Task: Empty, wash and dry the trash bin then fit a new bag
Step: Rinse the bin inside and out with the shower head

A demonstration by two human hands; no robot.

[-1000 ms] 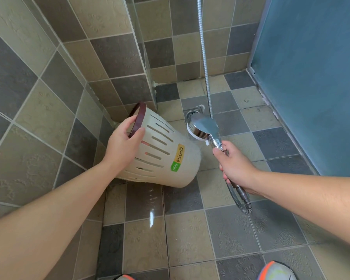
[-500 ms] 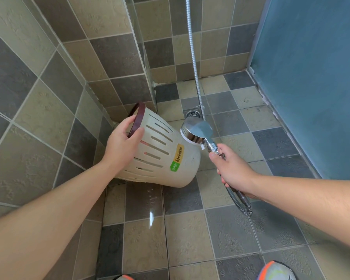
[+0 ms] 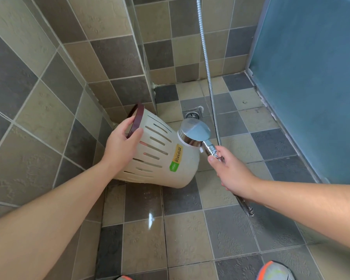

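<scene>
A tiled wall (image 3: 38,110) closes the left side, meeting the floor (image 3: 190,235) just behind the trash bin (image 3: 170,158). The cream, slotted bin lies tipped on its side, mouth toward the wall corner; its inside is hidden. The left hand (image 3: 122,147) grips its dark rim (image 3: 136,122). Touching or just above the bin's base, the shower head (image 3: 194,133) is gripped by its handle in the right hand (image 3: 230,170). Open floor runs back to the drain (image 3: 192,114), and a blue panel (image 3: 311,87) bounds the right.

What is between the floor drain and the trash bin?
In the head view, the chrome shower head lies between the floor drain and the trash bin; the right hand holds its handle.
</scene>
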